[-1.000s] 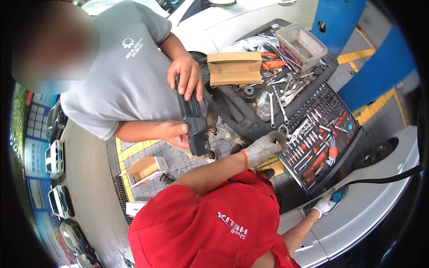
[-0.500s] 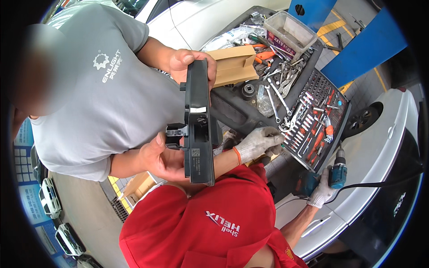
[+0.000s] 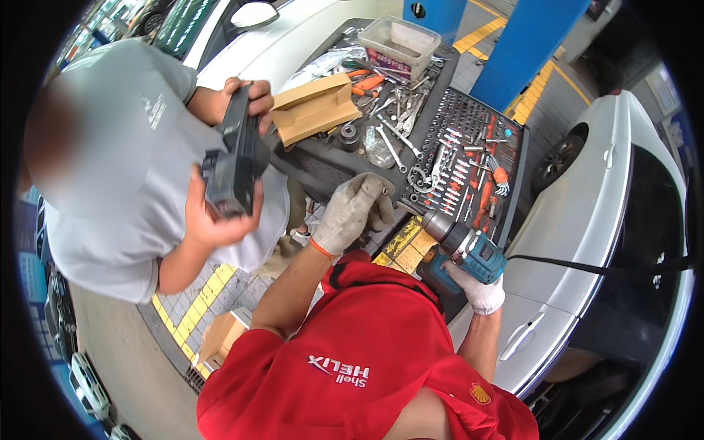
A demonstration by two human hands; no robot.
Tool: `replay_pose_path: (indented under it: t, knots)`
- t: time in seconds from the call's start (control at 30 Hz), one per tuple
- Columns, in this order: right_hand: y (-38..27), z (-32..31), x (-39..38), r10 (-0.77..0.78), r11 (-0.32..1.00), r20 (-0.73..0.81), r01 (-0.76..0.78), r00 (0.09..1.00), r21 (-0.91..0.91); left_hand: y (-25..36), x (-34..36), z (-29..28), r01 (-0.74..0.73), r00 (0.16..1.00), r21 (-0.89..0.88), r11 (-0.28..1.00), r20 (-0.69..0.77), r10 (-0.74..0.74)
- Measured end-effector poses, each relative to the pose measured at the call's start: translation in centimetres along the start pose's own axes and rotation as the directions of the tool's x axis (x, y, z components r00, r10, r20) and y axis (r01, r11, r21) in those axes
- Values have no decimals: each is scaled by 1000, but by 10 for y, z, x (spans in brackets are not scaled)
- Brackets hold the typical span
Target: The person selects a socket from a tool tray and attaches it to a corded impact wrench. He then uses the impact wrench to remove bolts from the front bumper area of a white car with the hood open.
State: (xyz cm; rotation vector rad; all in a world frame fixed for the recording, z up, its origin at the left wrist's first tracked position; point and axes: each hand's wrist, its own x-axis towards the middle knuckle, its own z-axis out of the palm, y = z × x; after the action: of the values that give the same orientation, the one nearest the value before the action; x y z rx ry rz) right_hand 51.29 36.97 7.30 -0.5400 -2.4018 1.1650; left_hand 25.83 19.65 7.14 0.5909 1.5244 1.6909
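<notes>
My left hand (image 3: 353, 211), in a grimy work glove with an orange cuff, has curled fingers at the middle of the view, pinching something small that I cannot make out. My gloved right hand (image 3: 478, 292) grips a teal-and-black cordless drill (image 3: 478, 255); its chuck (image 3: 447, 229) points up-left, close beside my left fingers. Just behind both hands is the open socket set (image 3: 477, 169) with chrome and red-handled tools. On the left, a co-worker in grey (image 3: 139, 213) holds a black plastic part (image 3: 238, 154) with both hands.
The dark cart (image 3: 308, 172) carries wrenches (image 3: 391, 147), pliers, an open cardboard box (image 3: 315, 110) and a clear bin (image 3: 400, 48). Blue posts (image 3: 521, 55) stand behind. A silver car (image 3: 557, 271) with a black cable across it is at right; another cardboard box (image 3: 220, 341) lies below.
My right hand has raised the drill and swung it inward to my left hand, which has moved leftward in view. The co-worker's black part is now farther left and tilted. The view has shifted.
</notes>
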Motion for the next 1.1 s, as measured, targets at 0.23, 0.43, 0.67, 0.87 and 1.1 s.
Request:
replay_pose_path:
  t: [0.23, 0.43, 0.67, 0.87, 1.1]
  knots:
    - [22, 1, -17, -263, 958, 211, 230, 941, 172, -21, -82, 22, 2, 988, 173, 985, -153, 25]
    - [0, 4, -23, -511, 772, 460, 623, 726, -126, -38, -173, 37, 107, 955, 146, 984, -292, -60]
    - [-14, 34, -26, -515, 786, 706, 596, 487, 162, -88, -268, 59, 143, 839, 82, 986, -539, -77]
    - [-22, 55, -28, -441, 815, 839, 532, 317, 228, -131, -317, 68, 115, 827, 403, 908, -545, 137]
    - [-52, 93, -39, -127, 941, 975, 332, 184, 60, -139, -352, 72, 388, 758, 640, 663, -631, 166]
